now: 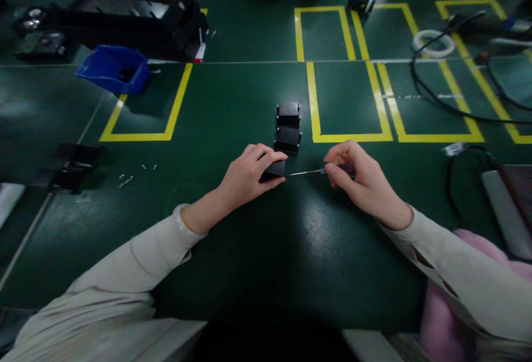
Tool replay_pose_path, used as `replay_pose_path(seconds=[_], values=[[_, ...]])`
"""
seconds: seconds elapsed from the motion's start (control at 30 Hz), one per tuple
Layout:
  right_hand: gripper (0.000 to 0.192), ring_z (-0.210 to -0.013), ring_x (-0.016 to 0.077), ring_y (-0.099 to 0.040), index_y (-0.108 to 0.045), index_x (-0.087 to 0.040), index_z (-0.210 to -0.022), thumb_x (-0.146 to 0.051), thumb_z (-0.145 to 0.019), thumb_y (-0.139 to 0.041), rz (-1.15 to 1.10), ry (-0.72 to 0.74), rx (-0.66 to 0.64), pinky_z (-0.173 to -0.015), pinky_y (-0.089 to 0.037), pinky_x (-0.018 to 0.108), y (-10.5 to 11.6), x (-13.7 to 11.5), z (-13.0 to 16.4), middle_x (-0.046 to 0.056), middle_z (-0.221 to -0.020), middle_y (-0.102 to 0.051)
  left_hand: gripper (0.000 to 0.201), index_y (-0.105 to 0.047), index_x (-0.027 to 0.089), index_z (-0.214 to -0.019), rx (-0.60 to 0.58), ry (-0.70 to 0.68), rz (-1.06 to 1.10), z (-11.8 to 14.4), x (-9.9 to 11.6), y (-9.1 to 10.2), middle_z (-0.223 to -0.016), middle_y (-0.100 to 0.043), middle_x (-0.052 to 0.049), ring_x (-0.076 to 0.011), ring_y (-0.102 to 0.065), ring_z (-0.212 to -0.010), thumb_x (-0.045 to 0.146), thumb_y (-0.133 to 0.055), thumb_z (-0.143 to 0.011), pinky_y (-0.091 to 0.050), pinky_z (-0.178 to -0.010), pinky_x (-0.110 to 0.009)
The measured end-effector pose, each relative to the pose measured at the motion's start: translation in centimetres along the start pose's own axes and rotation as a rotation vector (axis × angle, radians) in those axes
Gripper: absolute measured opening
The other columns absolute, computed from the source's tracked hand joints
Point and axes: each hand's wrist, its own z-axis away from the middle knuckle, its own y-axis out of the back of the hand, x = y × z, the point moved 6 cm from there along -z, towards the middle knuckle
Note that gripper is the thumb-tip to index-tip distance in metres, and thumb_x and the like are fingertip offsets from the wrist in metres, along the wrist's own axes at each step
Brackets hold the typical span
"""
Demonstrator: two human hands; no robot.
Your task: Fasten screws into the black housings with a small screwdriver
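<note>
A black block point(275, 169) is held by the left hand point(248, 171), a screwdriver point(322, 171) by the right hand point(358, 177); toward twelve o'clock, two screw-fitted blocks point(288, 137) seem finished; loose screws point(126, 181) are left at nine.

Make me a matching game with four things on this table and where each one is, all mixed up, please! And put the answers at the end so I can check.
Things:
1. Screwdriver
2. Pair of black blocks
3. Blue bin
4. White ring

Places:
A. Lined up just beyond the held block
B. Toward the upper right of the picture
C. In the right grip, pointing toward the left grip
D. Toward the upper left of the picture

Right pairs:
1-C
2-A
3-D
4-B
</note>
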Motion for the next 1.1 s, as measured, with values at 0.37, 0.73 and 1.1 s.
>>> replay_pose_path(seconds=[0.37,0.73,1.1], values=[[0.008,-0.069,0.0105,-0.059,-0.053,-0.02,-0.098,-0.023,-0.096,-0.06,0.034,0.032,-0.001,-0.063,-0.047,0.027,0.17,0.0,-0.11,0.0,-0.085,-0.06,0.04,-0.054,0.021,-0.13,0.007,-0.007,0.001,-0.08,0.11,-0.02,-0.119,-0.062,-0.01,-0.0268,-0.056,-0.11,0.036,-0.065,-0.094,-0.051,-0.09,-0.041],[0.017,-0.053,0.0081,-0.052,-0.052,-0.021,-0.09,-0.032,-0.102,-0.054,-0.08,-0.04,-0.005,-0.057,-0.041,0.025,-0.39,0.53,-0.02,-0.006,-0.06,-0.054,0.04,-0.054,0.021,-0.13,0.003,-0.004,0.006,-0.05,0.06,0.04,-0.12,-0.062,-0.01,-0.0268,-0.056,-0.11,0.038,-0.065,-0.095,-0.051,-0.089,-0.04],[0.01,-0.053,0.0084,-0.053,-0.052,-0.02,-0.098,-0.029,-0.101,-0.055,-0.15,-0.018,-0.03,-0.054,-0.042,0.025,-0.46,0.68,-0.19,-0.006,-0.064,-0.054,0.039,-0.055,0.021,-0.129,0.021,-0.009,0.003,-0.05,0.07,-0.02,-0.118,-0.062,-0.01,-0.0268,-0.056,-0.108,0.037,-0.066,-0.094,-0.051,-0.092,-0.041]])
